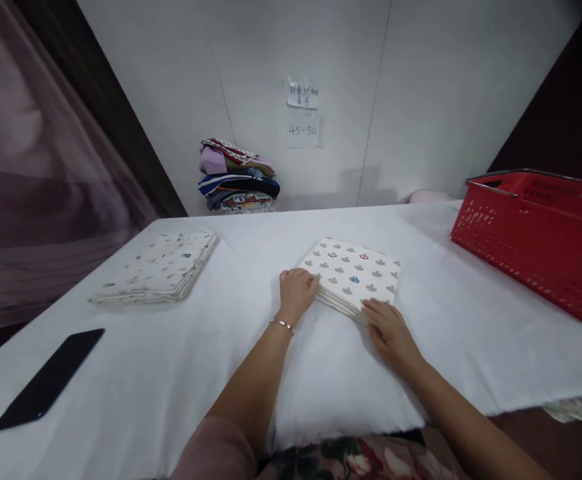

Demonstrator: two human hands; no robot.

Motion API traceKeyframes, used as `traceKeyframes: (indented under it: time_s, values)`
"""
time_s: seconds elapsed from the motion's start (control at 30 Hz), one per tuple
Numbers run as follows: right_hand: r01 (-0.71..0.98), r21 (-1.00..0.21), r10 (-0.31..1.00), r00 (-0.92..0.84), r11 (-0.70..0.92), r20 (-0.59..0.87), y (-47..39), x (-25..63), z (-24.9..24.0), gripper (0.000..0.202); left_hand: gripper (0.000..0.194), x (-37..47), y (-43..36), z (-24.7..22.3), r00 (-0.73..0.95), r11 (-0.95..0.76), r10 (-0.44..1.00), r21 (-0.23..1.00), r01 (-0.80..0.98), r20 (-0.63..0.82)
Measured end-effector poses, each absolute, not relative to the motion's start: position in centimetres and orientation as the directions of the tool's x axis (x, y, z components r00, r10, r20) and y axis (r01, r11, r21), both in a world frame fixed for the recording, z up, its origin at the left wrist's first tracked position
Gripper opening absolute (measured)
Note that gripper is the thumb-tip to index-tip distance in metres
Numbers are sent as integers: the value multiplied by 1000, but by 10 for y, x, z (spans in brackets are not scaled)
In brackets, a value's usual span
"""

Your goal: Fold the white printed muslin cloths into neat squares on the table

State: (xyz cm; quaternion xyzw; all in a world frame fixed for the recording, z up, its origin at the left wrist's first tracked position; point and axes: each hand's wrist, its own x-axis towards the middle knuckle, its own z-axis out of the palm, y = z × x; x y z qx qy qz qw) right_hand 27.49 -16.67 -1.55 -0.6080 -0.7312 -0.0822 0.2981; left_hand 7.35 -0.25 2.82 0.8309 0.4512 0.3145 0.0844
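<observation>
Layers (339, 303) should align best under even pressure, left grip (298, 292) at nine o'clock on the printed cloth (351, 267), right grip (391, 333) at five, whether either pinches I can't tell.

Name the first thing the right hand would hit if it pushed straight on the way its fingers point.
Probably the folded white cloth with the grey print: the right hand has its fingertips at the near edge. Whether it would push or skim over is unclear.
</observation>
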Motion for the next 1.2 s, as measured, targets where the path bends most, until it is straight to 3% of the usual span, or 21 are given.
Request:
traceKeyframes:
  time_s: [0.2, 0.37, 0.43, 0.53, 0.7, 0.8, 0.97, 1.1, 1.2]
  values:
    - [940, -234, 831, -85, 250, 549, -164, 273, -14, 36, 23, 119, 3, 45, 549, -716, 691, 343, 608, 471]
    - [935, -235, 838, -104, 266, 535, -169, 275, -16, 44, 44, 135, 7, 29, 651, -690, 724, 254, 678, 230]
    - [930, -259, 869, -109, 260, 482, -171, 278, -11, 46, 49, 132, 7, 18, 643, -674, 739, 225, 704, 202]
    - [912, -331, 908, -92, 241, 409, -161, 282, 10, 40, 51, 128, 6, 9, 644, -680, 732, 199, 705, 222]
    - [906, -343, 876, -56, 246, 479, -99, 283, 63, 39, 54, 127, 4, 11, 642, -679, 733, 176, 713, 225]
    - [956, -279, 926, 16, 96, 376, -56, 289, 72, 46, 55, 126, 4, 11, 648, -681, 732, 175, 711, 211]
    - [969, -183, 979, 186, -168, 87, -32, 309, 32, 60, 52, 122, 3, 10, 653, -687, 725, 169, 706, 221]
    - [971, -159, 977, 195, -180, 83, -36, 314, 10, 63, 50, 121, 3, 14, 669, -696, 718, 172, 697, 193]
    - [972, -158, 977, 189, -172, 98, -37, 313, 10, 63, 53, 125, 10, 26, 678, -675, 732, 206, 708, 68]
